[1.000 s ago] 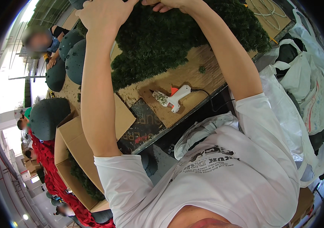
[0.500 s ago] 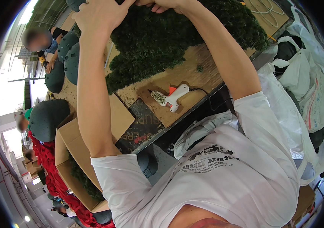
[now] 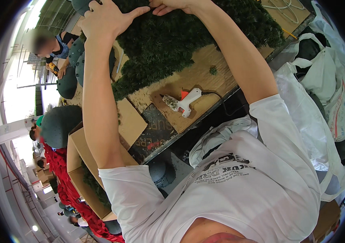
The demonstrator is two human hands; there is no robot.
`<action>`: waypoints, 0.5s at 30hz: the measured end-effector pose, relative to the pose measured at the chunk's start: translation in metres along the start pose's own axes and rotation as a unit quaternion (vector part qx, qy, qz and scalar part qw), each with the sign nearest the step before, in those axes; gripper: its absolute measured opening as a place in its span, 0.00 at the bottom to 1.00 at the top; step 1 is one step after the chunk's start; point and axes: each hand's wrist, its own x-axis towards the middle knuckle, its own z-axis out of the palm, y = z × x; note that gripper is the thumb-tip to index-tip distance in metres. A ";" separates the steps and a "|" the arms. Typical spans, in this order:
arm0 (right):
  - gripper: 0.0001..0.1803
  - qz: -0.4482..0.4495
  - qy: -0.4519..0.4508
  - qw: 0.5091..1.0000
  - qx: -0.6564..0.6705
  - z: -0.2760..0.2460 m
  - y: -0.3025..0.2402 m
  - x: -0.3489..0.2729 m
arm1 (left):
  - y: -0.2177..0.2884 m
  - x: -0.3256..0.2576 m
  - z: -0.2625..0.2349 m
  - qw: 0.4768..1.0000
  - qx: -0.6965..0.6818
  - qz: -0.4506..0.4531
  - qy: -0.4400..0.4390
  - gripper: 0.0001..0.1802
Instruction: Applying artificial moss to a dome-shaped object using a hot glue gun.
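Observation:
A broad mat of dark green artificial foliage (image 3: 160,44) covers the far part of the table under both of my hands. My left hand (image 3: 110,20) lies at its far left edge, fingers spread and thumb stretched toward the right. Near the top edge, my right hand (image 3: 174,6) is over the foliage with its fingers bent together. Whatever they pinch is too small or hidden to name. Between my forearms, a white and orange glue gun (image 3: 182,103) rests on the cardboard-covered tabletop. A small green tuft (image 3: 213,70) lies to its right.
An open cardboard box (image 3: 79,152) holding greenery stands at my left, beside red fabric (image 3: 65,182). Dark domes (image 3: 61,125) sit farther left, where another person (image 3: 61,44) handles a yellow tool (image 3: 52,67). White sacks (image 3: 302,117) crowd my right. The glue gun's cord (image 3: 223,103) crosses the table edge.
My right hand's fingers have straightened slightly and come a little lower in view. My left thumb has stretched out farther to the right. The left-side surroundings have shifted slightly rightward in view.

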 end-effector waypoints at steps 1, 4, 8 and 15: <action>0.11 0.001 0.008 1.000 -0.003 0.001 0.001 0.001 | 0.002 0.001 -0.001 1.000 0.003 -0.014 -0.025 0.67; 0.10 0.000 0.020 1.000 -0.002 0.002 0.001 0.001 | 0.004 0.005 0.001 0.998 0.011 -0.025 -0.052 0.67; 0.09 0.006 0.011 1.000 -0.009 0.002 -0.003 -0.003 | -0.009 0.013 0.017 0.998 -0.005 -0.027 -0.058 0.55; 0.13 -0.006 0.046 0.997 -0.059 0.006 -0.006 -0.006 | -0.040 0.030 0.049 0.997 -0.024 0.076 -0.011 0.65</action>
